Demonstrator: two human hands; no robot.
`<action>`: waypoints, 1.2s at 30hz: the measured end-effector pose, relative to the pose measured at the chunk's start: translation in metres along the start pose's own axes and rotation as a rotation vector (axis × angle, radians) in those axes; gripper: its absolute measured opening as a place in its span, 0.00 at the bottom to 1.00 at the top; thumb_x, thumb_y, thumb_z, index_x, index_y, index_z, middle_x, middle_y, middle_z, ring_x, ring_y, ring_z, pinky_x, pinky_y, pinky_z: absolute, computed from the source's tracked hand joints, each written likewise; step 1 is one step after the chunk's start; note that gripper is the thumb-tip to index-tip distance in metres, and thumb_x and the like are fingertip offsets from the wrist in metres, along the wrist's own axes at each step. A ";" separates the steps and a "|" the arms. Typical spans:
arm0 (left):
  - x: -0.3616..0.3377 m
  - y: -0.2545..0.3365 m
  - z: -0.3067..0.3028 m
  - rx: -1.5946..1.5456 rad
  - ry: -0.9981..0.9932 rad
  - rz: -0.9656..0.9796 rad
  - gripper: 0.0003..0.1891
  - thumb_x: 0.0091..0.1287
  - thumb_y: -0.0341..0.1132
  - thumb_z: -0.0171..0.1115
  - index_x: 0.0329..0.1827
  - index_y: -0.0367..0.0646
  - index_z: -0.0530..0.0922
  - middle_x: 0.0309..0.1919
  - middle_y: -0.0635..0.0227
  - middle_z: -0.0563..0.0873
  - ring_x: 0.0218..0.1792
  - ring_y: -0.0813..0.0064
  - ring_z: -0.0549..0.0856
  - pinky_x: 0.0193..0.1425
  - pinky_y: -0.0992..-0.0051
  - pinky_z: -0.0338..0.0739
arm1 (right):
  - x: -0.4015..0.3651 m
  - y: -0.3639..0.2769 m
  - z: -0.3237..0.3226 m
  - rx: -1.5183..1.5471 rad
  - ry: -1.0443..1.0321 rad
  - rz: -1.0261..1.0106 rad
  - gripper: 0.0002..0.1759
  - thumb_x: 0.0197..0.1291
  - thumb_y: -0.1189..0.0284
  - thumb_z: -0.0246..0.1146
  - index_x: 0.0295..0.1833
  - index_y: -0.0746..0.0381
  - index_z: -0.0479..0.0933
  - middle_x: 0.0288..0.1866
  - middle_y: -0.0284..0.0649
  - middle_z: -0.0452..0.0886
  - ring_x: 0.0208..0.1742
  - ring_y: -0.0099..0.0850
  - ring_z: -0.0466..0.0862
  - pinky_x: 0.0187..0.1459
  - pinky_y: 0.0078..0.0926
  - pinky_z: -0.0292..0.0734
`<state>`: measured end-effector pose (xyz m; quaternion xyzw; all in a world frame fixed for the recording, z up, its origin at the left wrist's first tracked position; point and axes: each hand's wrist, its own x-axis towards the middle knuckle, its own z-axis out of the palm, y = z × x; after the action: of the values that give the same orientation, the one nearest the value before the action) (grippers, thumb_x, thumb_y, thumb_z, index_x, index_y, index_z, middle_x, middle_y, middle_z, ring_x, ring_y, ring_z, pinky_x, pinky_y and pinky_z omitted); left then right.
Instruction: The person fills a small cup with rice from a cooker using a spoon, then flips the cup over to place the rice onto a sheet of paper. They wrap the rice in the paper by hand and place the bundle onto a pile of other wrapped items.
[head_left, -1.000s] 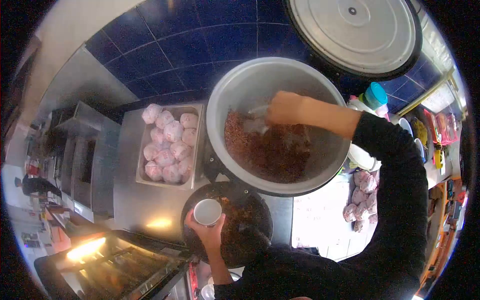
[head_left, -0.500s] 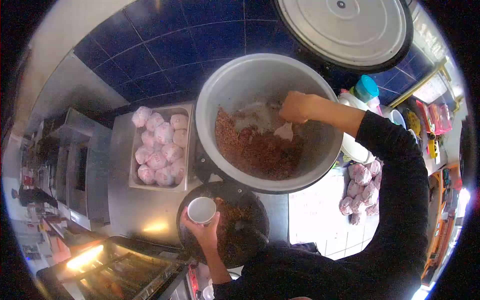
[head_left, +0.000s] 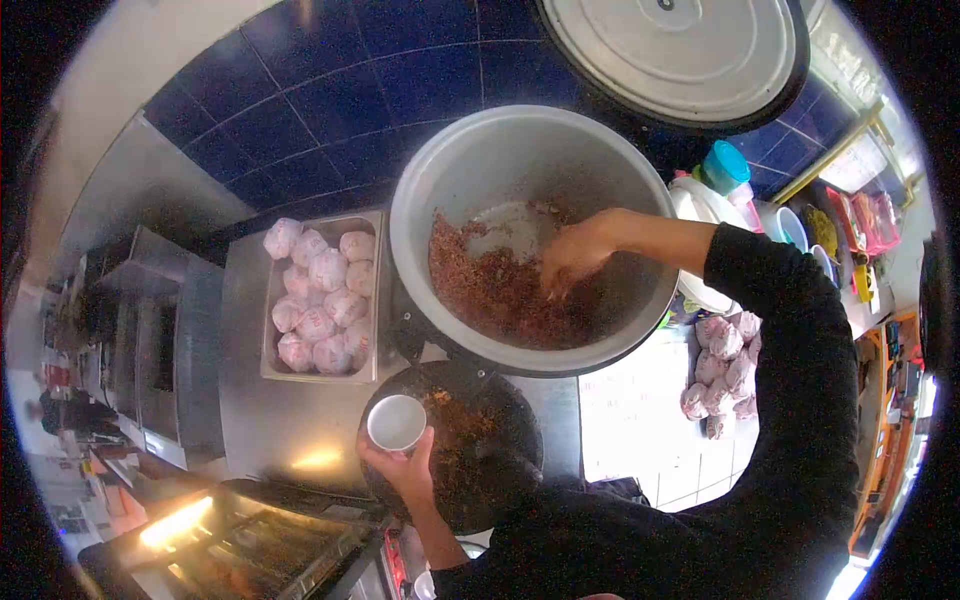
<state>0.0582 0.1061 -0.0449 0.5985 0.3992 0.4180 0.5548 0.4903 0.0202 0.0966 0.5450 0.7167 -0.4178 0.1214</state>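
Observation:
Reddish-brown grainy food (head_left: pixel 490 300) lies in the bottom of a large grey pot (head_left: pixel 440 150). My right hand (head_left: pixel 585 250) reaches down inside the pot, its fingers curled at the food; whatever they hold is hidden. My left hand (head_left: pixel 405 467) is wrapped round a small white cup (head_left: pixel 397 422), whose open top faces up and looks empty. The cup is over the left edge of a dark round pan (head_left: pixel 480 450) with brown bits in it.
Wrapped pinkish balls (head_left: pixel 327 270) fill a metal tray (head_left: pixel 370 370) at the left. More wrapped balls (head_left: pixel 728 370) sit at the right. A large round lid (head_left: pixel 680 50) stands behind the pot. A lit glass case (head_left: pixel 240 540) is at lower left.
My right hand has moved down and slightly left into the food, and the white scoop seen under it before is now hidden. My left hand with the cup has shifted slightly left.

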 end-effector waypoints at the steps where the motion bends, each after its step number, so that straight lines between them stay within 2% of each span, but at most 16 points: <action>1: 0.000 0.005 -0.001 -0.011 0.001 0.000 0.52 0.50 0.24 0.81 0.76 0.45 0.56 0.67 0.61 0.70 0.67 0.62 0.75 0.72 0.60 0.74 | -0.004 0.002 0.001 0.112 -0.025 0.043 0.20 0.73 0.65 0.60 0.66 0.58 0.81 0.62 0.45 0.86 0.63 0.44 0.83 0.62 0.42 0.77; 2: 0.000 0.005 -0.005 -0.012 0.003 0.002 0.52 0.50 0.24 0.81 0.76 0.45 0.56 0.67 0.61 0.70 0.67 0.62 0.75 0.72 0.60 0.74 | -0.008 0.003 0.003 0.223 -0.048 0.086 0.21 0.74 0.62 0.61 0.69 0.54 0.80 0.66 0.44 0.84 0.66 0.45 0.82 0.65 0.42 0.76; 6: 0.003 0.017 -0.011 0.089 0.061 0.018 0.46 0.52 0.28 0.76 0.75 0.43 0.61 0.65 0.61 0.74 0.65 0.63 0.77 0.71 0.61 0.74 | -0.023 0.008 0.008 0.238 0.005 0.071 0.22 0.75 0.61 0.61 0.69 0.57 0.79 0.65 0.44 0.84 0.65 0.44 0.82 0.64 0.40 0.76; 8: 0.004 0.043 -0.008 -0.044 0.005 0.042 0.47 0.52 0.30 0.76 0.78 0.42 0.61 0.65 0.61 0.74 0.65 0.63 0.77 0.72 0.61 0.72 | -0.027 0.014 0.010 0.269 0.038 -0.065 0.23 0.74 0.62 0.63 0.68 0.64 0.79 0.63 0.47 0.86 0.61 0.37 0.84 0.63 0.37 0.76; 14: 0.019 0.136 0.033 -0.375 -0.090 0.168 0.53 0.50 0.35 0.79 0.80 0.42 0.58 0.68 0.59 0.74 0.67 0.59 0.78 0.74 0.58 0.73 | -0.058 0.009 0.009 0.432 0.135 0.055 0.22 0.75 0.62 0.63 0.66 0.63 0.80 0.57 0.39 0.88 0.54 0.31 0.85 0.55 0.32 0.78; 16: 0.026 0.156 0.044 -0.231 -0.258 0.217 0.56 0.46 0.36 0.85 0.78 0.41 0.59 0.66 0.58 0.72 0.65 0.59 0.79 0.66 0.59 0.79 | -0.070 0.006 0.007 0.471 0.181 0.064 0.22 0.75 0.62 0.63 0.66 0.63 0.81 0.54 0.37 0.88 0.50 0.28 0.83 0.52 0.29 0.78; 20: 0.049 0.209 0.094 0.156 -0.517 0.489 0.46 0.53 0.36 0.84 0.75 0.39 0.68 0.67 0.54 0.75 0.66 0.59 0.78 0.72 0.62 0.73 | -0.092 0.001 -0.002 0.565 0.282 0.102 0.19 0.75 0.62 0.63 0.63 0.63 0.82 0.45 0.32 0.86 0.40 0.21 0.78 0.43 0.25 0.75; 21: 0.052 0.222 0.106 0.299 -0.575 0.572 0.46 0.59 0.39 0.81 0.78 0.39 0.65 0.68 0.54 0.76 0.67 0.62 0.78 0.69 0.63 0.76 | -0.098 -0.004 -0.006 0.553 0.292 0.100 0.19 0.75 0.62 0.63 0.63 0.63 0.82 0.45 0.32 0.86 0.40 0.21 0.78 0.43 0.25 0.75; 22: 0.052 0.237 0.120 0.380 -0.610 0.601 0.44 0.60 0.42 0.80 0.76 0.37 0.67 0.66 0.47 0.77 0.69 0.52 0.77 0.72 0.60 0.72 | -0.106 -0.009 -0.010 0.569 0.349 0.134 0.20 0.74 0.62 0.63 0.63 0.64 0.81 0.46 0.34 0.86 0.41 0.24 0.78 0.46 0.28 0.77; 24: 0.063 0.235 0.151 0.453 -0.666 0.630 0.43 0.65 0.47 0.74 0.77 0.34 0.63 0.66 0.40 0.75 0.69 0.44 0.75 0.73 0.56 0.69 | -0.119 -0.019 -0.020 0.580 0.418 0.167 0.21 0.74 0.62 0.63 0.64 0.65 0.81 0.47 0.36 0.87 0.41 0.26 0.79 0.48 0.31 0.79; 28: 0.091 0.207 0.204 0.543 -0.663 0.678 0.43 0.70 0.50 0.68 0.78 0.30 0.59 0.67 0.34 0.73 0.69 0.39 0.74 0.75 0.53 0.67 | -0.136 -0.062 -0.046 0.249 0.572 0.311 0.22 0.71 0.59 0.64 0.60 0.64 0.82 0.45 0.45 0.88 0.43 0.33 0.84 0.49 0.34 0.81; 30: 0.102 0.195 0.226 0.413 -0.594 0.505 0.42 0.73 0.51 0.65 0.77 0.28 0.58 0.67 0.34 0.72 0.67 0.40 0.75 0.75 0.55 0.66 | -0.132 -0.090 -0.047 -0.145 0.809 0.582 0.19 0.64 0.59 0.66 0.52 0.60 0.87 0.45 0.46 0.91 0.45 0.41 0.91 0.46 0.41 0.84; 31: 0.109 0.190 0.236 0.415 -0.598 0.514 0.42 0.73 0.51 0.65 0.77 0.28 0.58 0.67 0.34 0.72 0.67 0.40 0.75 0.75 0.55 0.66 | -0.133 -0.111 -0.049 -0.203 0.785 0.663 0.17 0.66 0.63 0.63 0.52 0.62 0.85 0.44 0.55 0.88 0.49 0.52 0.89 0.49 0.44 0.86; 34: 0.107 0.194 0.249 0.206 -0.611 0.329 0.43 0.75 0.54 0.62 0.78 0.30 0.54 0.68 0.42 0.71 0.65 0.47 0.77 0.71 0.59 0.71 | -0.124 -0.142 -0.045 -0.346 0.885 0.695 0.12 0.63 0.64 0.64 0.43 0.61 0.86 0.37 0.52 0.89 0.41 0.50 0.91 0.43 0.45 0.86; 35: 0.095 0.205 0.249 0.081 -0.656 0.151 0.44 0.75 0.56 0.61 0.78 0.32 0.53 0.67 0.46 0.72 0.62 0.54 0.79 0.65 0.62 0.75 | -0.115 -0.148 -0.040 -0.433 0.963 0.729 0.19 0.44 0.62 0.80 0.42 0.59 0.90 0.37 0.45 0.91 0.40 0.43 0.92 0.41 0.43 0.87; 36: 0.088 0.214 0.248 -0.045 -0.692 -0.028 0.44 0.76 0.58 0.59 0.79 0.35 0.51 0.66 0.51 0.73 0.59 0.60 0.80 0.58 0.65 0.78 | -0.111 -0.152 -0.040 -0.436 0.966 0.722 0.19 0.44 0.62 0.80 0.42 0.59 0.90 0.37 0.45 0.91 0.40 0.43 0.92 0.41 0.43 0.87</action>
<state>0.3240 0.0931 0.1653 0.6867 0.1862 0.1915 0.6761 0.4094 -0.0349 0.2617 0.8418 0.5303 0.0975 0.0258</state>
